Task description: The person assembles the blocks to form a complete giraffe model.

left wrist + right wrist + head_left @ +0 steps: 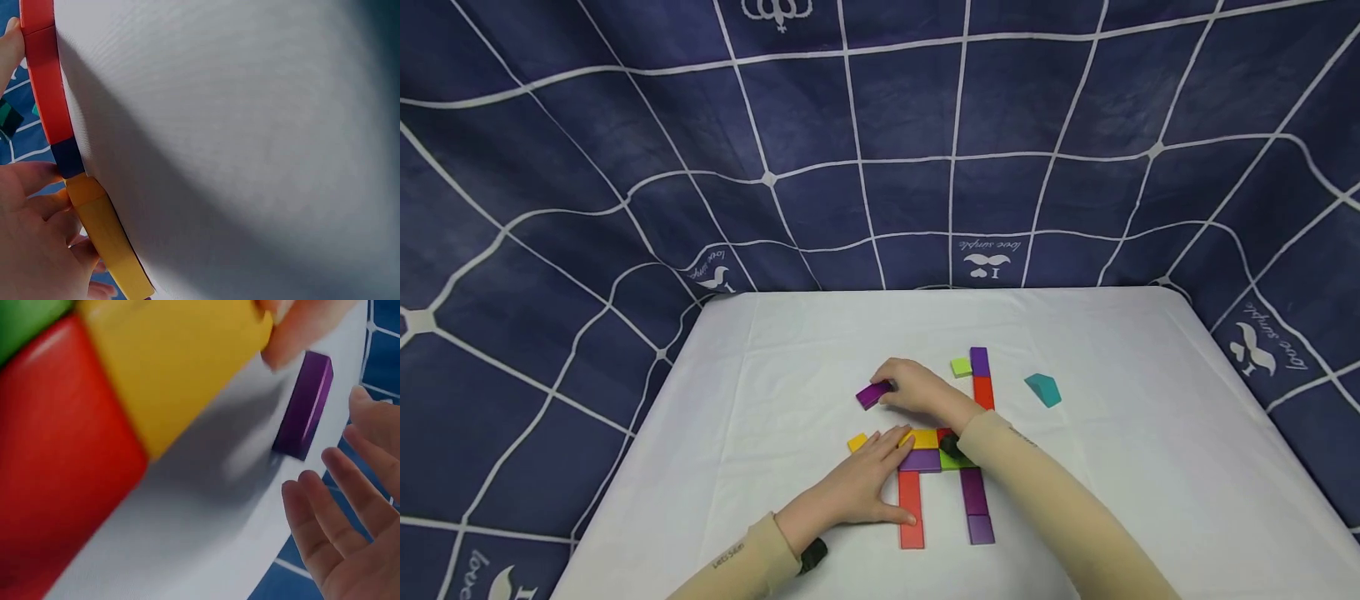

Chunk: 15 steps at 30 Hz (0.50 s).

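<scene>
My left hand [861, 482] lies spread over a flat figure of coloured blocks, its thumb on the coral-red block [910, 500] and its fingertips at the yellow block [925, 438]. A purple block [874, 393] sits apart, up and to the left of that figure. Right beside its end is my right hand [913, 387]; in the right wrist view the fingers [340, 532] are spread, with a gap between them and the purple block [304, 406]. In the left wrist view, fingers [44, 172] press along the row's side, by a yellow block [112, 240].
Upper right of the hands stand a red block [983, 393], a violet block [980, 362] and a lime block [961, 367]. A teal block [1044, 389] lies farther right. My right forearm [1060, 500] crosses above the figure. A dark checked cloth [910, 200] hangs behind the white table [790, 350].
</scene>
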Tool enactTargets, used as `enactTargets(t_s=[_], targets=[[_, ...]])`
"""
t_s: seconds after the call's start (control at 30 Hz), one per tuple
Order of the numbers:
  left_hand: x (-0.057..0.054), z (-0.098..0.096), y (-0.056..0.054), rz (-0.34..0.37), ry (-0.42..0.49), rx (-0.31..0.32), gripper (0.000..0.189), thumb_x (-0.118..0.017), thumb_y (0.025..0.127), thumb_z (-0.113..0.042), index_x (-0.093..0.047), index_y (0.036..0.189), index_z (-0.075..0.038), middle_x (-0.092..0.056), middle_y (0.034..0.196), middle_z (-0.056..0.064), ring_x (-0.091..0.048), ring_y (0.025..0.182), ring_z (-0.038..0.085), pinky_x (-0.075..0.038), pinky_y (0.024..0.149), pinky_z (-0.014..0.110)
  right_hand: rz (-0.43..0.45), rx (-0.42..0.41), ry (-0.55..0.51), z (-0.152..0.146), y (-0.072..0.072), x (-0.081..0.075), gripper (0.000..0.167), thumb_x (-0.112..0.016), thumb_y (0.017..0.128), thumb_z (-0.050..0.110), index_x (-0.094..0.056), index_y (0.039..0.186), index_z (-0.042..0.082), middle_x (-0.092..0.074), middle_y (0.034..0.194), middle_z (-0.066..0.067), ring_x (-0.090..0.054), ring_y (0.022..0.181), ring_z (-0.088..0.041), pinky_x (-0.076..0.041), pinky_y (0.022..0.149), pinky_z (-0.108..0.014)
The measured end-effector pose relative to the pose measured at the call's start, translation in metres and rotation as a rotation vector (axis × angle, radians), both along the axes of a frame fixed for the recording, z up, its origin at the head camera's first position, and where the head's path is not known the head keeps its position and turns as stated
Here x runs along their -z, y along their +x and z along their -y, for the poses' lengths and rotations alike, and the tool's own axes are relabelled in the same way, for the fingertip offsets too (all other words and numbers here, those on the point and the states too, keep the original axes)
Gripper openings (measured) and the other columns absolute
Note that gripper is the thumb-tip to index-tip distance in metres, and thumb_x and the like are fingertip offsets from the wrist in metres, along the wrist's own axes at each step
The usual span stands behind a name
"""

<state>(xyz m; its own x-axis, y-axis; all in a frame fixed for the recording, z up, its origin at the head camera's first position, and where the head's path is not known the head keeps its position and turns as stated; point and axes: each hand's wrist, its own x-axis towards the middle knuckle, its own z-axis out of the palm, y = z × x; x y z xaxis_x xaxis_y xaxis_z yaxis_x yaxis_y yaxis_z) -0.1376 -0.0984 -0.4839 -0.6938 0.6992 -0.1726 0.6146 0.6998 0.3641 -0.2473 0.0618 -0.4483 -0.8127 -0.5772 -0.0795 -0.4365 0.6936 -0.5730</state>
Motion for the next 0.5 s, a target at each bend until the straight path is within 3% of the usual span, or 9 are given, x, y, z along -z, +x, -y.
enactTargets(t_s=[0.27, 0.5], targets=[[0.000, 0.000, 0.001, -0.019, 0.002, 0.011, 0.107, -0.067, 0.078, -0.070, -0.029, 0.155, -0.007, -0.018, 0.165, 0.008, -0.018, 0.153, 0.023, -0.019, 0.125, 0.044, -0.037, -0.031, 0.133, 0.014, 0.001, 0.009, 0.034, -0.073, 0.089, 0.015, -0.070, 0.122, 0.011, -0.064, 0.128, -0.006, -0.055, 0.121, -0.026, -0.043, 0.112, -0.040], [0.001, 0.000, 0.001, -0.031, -0.004, 0.008, 0.107, -0.067, 0.077, -0.071, -0.029, 0.155, -0.007, -0.019, 0.165, 0.008, -0.018, 0.153, 0.023, -0.019, 0.125, 0.043, -0.033, 0.003, 0.194, 0.017, -0.002, 0.011, 0.037, -0.076, 0.087, 0.017, -0.070, 0.123, 0.012, -0.065, 0.121, -0.005, -0.057, 0.118, -0.022, -0.043, 0.112, -0.037]])
